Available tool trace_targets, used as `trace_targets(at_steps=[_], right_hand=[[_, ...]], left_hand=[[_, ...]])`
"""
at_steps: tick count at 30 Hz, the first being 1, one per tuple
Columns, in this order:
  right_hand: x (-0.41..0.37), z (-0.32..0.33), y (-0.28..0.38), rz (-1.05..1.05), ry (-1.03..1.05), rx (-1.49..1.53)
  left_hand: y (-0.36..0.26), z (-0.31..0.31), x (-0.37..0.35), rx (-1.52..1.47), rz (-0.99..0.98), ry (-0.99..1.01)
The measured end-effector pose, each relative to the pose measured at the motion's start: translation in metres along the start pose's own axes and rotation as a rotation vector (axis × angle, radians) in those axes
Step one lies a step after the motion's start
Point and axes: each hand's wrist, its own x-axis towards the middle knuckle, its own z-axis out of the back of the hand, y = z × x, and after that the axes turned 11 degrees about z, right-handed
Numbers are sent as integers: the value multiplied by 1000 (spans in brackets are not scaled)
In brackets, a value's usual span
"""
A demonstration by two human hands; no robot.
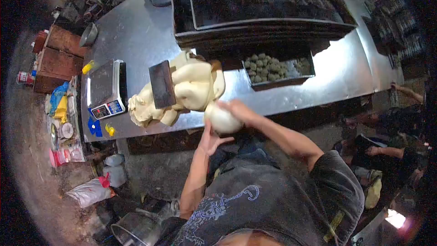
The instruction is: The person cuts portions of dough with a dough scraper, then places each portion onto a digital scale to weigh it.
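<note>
A smooth, pale ball of dough (222, 120) sits between my two hands at the front edge of the metal table. My left hand (210, 142) supports it from the left and below, its thumb stretched out to the side. My right hand (237, 111), a little blurred, presses on its upper right side. Just beyond lies a big heap of dough (193, 84), folded and lumpy, with loose pieces at its left end. On that heap rests a dark, flat rectangular scraper (162, 85), touched by neither hand.
Left on the table (136, 27) stands a digital scale (105, 92). A tray of small greyish balls (269, 69) lies behind the dough, below stacked dark trays (268, 2). A metal bowl (89, 34) is at the far left. Other people's arms (387, 151) show at right.
</note>
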Motion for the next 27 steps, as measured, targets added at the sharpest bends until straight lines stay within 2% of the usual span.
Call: trace_targets(at_steps=[1,3,4,5,6,7,9,12,15,17,18,19,20,24,27], right_hand=[[-34,-11,38,47,29,297],[-70,-9,80,-63,178,360],[-71,-18,70,-61,162,465],[-74,-32,56,-75,151,580],[-76,-31,54,-132,254,690],[-74,-34,45,-99,225,689],[-79,-49,45,-50,9,685],[-84,-85,60,-99,-263,329],[-90,-106,67,-150,-147,783],[-93,-118,75,-111,-341,880],[-93,-122,74,-43,-409,805],[-95,-125,81,26,-475,723],[-101,-130,89,98,-482,622],[-113,-139,97,110,-319,539],[-120,-148,100,63,-479,628]], left_hand=[[5,-5,-9,-14,-95,-79],[8,19,-27,92,-127,25],[11,-4,-41,40,-202,-48],[12,-7,-52,1,-203,-35],[21,-1,-55,-53,-192,-112],[21,5,-53,-93,-189,-181],[14,5,-58,18,-248,-308],[5,-8,-78,233,-355,-364],[-9,14,-100,307,-227,-90],[-17,22,-112,274,-255,-6],[-30,20,-117,276,-228,20],[-36,10,-121,395,-339,-112],[-38,13,-117,454,-316,-94],[-47,28,-103,502,-208,12],[-33,18,-109,513,-234,-143]])
